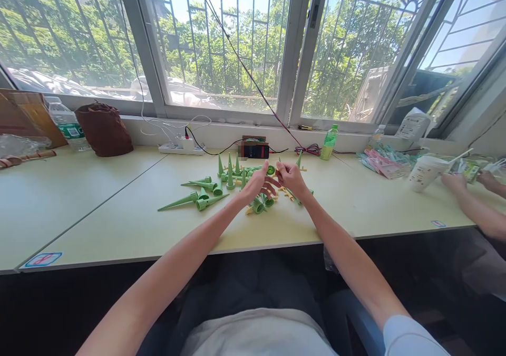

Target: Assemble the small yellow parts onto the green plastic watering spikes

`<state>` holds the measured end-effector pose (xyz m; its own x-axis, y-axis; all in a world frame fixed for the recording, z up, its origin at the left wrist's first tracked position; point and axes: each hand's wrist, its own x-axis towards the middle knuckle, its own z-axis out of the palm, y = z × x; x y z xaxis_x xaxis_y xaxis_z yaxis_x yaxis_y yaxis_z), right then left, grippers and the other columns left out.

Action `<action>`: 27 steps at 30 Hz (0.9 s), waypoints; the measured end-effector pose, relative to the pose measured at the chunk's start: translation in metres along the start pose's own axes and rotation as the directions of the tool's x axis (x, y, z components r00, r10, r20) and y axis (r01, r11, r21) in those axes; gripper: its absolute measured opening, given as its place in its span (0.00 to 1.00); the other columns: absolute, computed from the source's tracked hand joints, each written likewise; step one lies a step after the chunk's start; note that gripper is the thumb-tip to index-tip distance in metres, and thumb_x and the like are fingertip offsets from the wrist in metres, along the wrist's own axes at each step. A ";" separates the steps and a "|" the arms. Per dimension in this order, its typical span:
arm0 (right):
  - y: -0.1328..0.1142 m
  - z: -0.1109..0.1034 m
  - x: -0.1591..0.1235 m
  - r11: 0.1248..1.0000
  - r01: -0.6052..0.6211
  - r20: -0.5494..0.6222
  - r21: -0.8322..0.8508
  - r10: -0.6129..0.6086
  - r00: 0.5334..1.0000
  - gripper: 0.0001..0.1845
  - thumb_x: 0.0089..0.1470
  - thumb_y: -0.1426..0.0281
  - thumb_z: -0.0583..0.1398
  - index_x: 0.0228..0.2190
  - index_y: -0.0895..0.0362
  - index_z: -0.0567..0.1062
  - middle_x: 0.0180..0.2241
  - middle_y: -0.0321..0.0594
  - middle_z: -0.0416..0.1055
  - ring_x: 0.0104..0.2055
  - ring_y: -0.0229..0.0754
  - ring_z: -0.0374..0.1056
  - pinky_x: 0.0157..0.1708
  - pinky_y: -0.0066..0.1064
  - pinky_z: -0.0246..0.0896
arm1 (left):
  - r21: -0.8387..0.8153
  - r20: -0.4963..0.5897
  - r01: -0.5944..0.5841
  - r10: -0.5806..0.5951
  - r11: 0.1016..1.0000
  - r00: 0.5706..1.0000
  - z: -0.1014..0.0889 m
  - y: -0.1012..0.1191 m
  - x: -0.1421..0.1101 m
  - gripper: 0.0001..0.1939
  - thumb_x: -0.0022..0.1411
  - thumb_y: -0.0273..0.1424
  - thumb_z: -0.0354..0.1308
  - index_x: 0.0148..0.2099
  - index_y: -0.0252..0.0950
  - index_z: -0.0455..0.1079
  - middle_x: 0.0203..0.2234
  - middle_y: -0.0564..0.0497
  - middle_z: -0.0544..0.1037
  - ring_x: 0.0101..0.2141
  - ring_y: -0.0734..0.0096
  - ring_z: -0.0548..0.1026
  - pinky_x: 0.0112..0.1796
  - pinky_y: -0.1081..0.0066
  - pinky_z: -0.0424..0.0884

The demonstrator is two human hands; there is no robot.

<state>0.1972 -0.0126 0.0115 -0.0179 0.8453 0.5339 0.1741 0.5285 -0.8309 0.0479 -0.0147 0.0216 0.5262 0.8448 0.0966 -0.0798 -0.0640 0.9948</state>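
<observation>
My left hand is above the heap, its thumb raised and its fingers curved. The round open end of a green plastic spike shows between thumb and fingers and appears held there. Close by on the right, my right hand is closed in a pinch, with a small yellow piece just showing at its fingertips. Beneath and around both hands are small yellow plastic pieces. Several green spikes lie to the left, and others stand point up behind them.
A phone leans at the back, with a power strip to its left. A green bottle stands near the wall. On the right are a white cup, plastic packets and another person's hands. A brown bag sits far left.
</observation>
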 end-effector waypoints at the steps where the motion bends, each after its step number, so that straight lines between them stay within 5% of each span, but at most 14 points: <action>1: 0.000 0.000 0.000 1.000 0.002 0.002 0.004 -0.002 1.000 0.30 0.52 0.42 0.56 0.18 0.55 0.61 0.14 0.30 0.56 0.14 0.31 0.51 0.14 0.27 0.46 | 0.001 -0.002 0.001 -0.001 1.000 1.000 0.000 0.000 0.000 0.36 0.58 0.63 0.42 0.41 0.33 0.63 0.30 0.39 0.80 0.20 0.68 0.75 0.19 0.73 0.67; 27: -0.004 0.000 -0.002 0.973 0.086 0.020 -0.212 -0.084 0.996 0.29 0.58 0.47 0.52 0.18 0.55 0.62 0.14 0.33 0.59 0.17 0.33 0.53 0.19 0.28 0.49 | -0.007 0.055 -0.051 0.051 0.999 0.997 0.002 -0.003 0.000 0.38 0.60 0.62 0.37 0.45 0.34 0.67 0.24 0.46 0.76 0.20 0.67 0.75 0.18 0.73 0.67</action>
<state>0.1969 -0.0163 0.0135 -0.0519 0.7992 0.5988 0.3765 0.5710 -0.7295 0.0499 -0.0154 0.0188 0.5669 0.8101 0.1493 -0.1124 -0.1035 0.9883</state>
